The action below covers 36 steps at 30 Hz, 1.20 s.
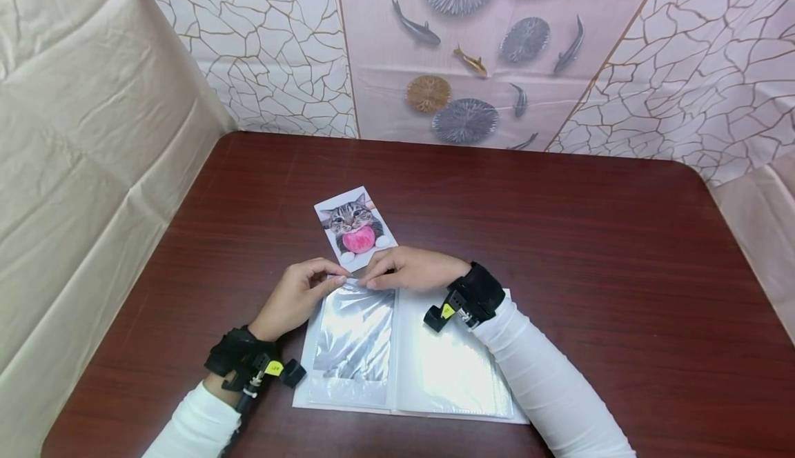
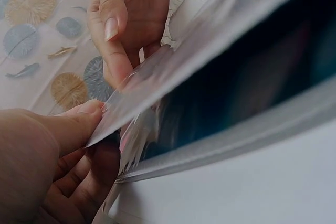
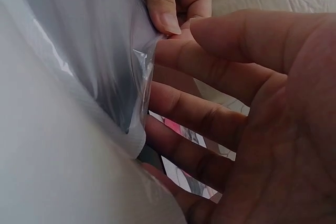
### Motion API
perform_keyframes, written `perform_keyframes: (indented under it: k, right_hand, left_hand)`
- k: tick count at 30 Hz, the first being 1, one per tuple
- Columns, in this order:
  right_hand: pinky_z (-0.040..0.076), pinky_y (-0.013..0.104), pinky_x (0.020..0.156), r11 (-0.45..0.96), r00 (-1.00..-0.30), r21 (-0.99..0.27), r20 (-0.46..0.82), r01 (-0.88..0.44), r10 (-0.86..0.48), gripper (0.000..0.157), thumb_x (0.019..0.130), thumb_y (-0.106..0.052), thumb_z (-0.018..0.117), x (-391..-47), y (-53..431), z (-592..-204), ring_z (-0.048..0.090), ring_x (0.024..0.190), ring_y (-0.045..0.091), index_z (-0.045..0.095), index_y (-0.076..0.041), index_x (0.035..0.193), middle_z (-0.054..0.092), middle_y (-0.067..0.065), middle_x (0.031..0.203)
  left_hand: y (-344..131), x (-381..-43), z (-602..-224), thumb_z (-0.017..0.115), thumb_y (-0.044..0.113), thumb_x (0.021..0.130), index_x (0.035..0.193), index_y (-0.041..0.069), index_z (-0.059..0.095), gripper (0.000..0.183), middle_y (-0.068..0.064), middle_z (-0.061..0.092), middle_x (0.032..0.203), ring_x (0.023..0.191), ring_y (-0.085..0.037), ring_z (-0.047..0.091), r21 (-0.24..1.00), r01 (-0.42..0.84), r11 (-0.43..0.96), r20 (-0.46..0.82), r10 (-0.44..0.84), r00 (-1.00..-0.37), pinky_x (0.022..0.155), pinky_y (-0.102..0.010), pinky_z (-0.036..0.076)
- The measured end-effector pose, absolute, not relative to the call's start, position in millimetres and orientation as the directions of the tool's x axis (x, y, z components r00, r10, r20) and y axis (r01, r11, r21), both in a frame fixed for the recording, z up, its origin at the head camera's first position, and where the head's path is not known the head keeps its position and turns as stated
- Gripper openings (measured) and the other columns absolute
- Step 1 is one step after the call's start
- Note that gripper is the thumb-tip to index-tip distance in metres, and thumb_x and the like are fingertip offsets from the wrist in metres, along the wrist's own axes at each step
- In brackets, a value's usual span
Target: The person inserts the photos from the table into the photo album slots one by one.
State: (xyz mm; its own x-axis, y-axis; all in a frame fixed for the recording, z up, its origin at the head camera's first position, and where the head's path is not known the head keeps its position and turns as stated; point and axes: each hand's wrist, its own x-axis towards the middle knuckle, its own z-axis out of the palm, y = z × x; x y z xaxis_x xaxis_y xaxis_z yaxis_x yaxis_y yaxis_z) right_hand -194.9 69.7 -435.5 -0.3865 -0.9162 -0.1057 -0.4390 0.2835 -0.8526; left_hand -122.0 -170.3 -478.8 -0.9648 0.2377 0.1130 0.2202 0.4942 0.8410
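Observation:
An open photo album (image 1: 456, 413) with clear plastic pockets lies on the table. A shiny plastic sleeve (image 1: 354, 334) covers its left page, showing silvery grey. At the top left corner of that sleeve, my left hand (image 1: 304, 291) pinches the edge between thumb and fingers. In the left wrist view the sleeve (image 2: 210, 51) is lifted there, with a dark surface under it. My right hand (image 1: 413, 268) reaches over the top edge, its extended fingers (image 3: 194, 114) touching the plastic. Just beyond both hands lies a cat photo (image 1: 357, 227) with a pink ball, its lower edge by the right fingers.
The dark red-brown table (image 1: 590, 237) extends around the album on all sides. A patterned cloth (image 1: 462, 51) hangs behind the far edge, and a cream cloth (image 1: 93, 134) hangs at the left. Both wrists wear black camera straps (image 1: 478, 292).

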Motion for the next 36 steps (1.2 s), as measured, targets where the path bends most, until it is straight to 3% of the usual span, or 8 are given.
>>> perform_keyframes:
  k: [7,18,24,29,36]
  right_hand:
    - [0.043,0.026,0.088,0.284,-0.391,-0.864,-0.112,-0.416,-0.913,0.029,0.097,-0.020,0.055,-192,71,-437,0.050,0.105,0.011,0.068,-0.006,0.118,0.063,0.001,0.116]
    - [0.044,0.028,0.092,0.374,-0.449,-0.851,-0.189,-0.369,-0.873,0.031,0.098,-0.026,0.053,-188,79,-433,0.053,0.108,0.010,0.065,-0.013,0.124,0.061,-0.001,0.124]
    - [0.046,0.028,0.081,0.447,-0.534,-0.763,-0.159,-0.467,-0.830,0.026,0.097,-0.028,0.055,-184,97,-429,0.055,0.091,0.010,0.068,-0.015,0.116,0.066,-0.004,0.106]
    - [0.044,0.029,0.073,0.521,-0.600,-0.648,-0.121,-0.556,-0.791,0.019,0.096,-0.023,0.058,-174,113,-427,0.050,0.079,0.012,0.072,-0.013,0.105,0.060,-0.004,0.089]
    - [0.046,0.030,0.080,0.603,-0.664,-0.519,-0.087,-0.606,-0.743,0.019,0.091,-0.022,0.064,-159,125,-425,0.055,0.089,0.012,0.072,-0.011,0.104,0.064,-0.001,0.097]
  left_hand:
    - [-166,-122,-477,0.065,0.012,0.089,0.101,0.007,0.072,0.014,-0.006,0.069,0.093,0.070,-0.020,0.053,0.836,0.205,0.509,0.095,0.234,-0.968,0.061,-0.028,0.044]
    - [-168,-122,-478,0.067,0.027,0.087,0.101,0.020,0.073,0.016,0.003,0.069,0.092,0.072,-0.017,0.054,0.847,0.222,0.483,0.107,0.253,-0.961,0.063,-0.028,0.046]
    - [-167,-123,-477,0.068,0.028,0.087,0.101,0.022,0.073,0.016,0.006,0.066,0.085,0.066,-0.016,0.051,0.837,0.225,0.499,0.112,0.247,-0.963,0.058,-0.028,0.043]
    - [-169,-123,-476,0.070,0.027,0.087,0.101,0.023,0.073,0.015,0.006,0.062,0.077,0.062,-0.016,0.049,0.830,0.224,0.511,0.114,0.237,-0.965,0.055,-0.028,0.041]
    - [-172,-122,-477,0.069,0.025,0.087,0.101,0.023,0.073,0.014,0.006,0.060,0.074,0.061,-0.017,0.047,0.821,0.219,0.528,0.106,0.236,-0.966,0.054,-0.028,0.039]
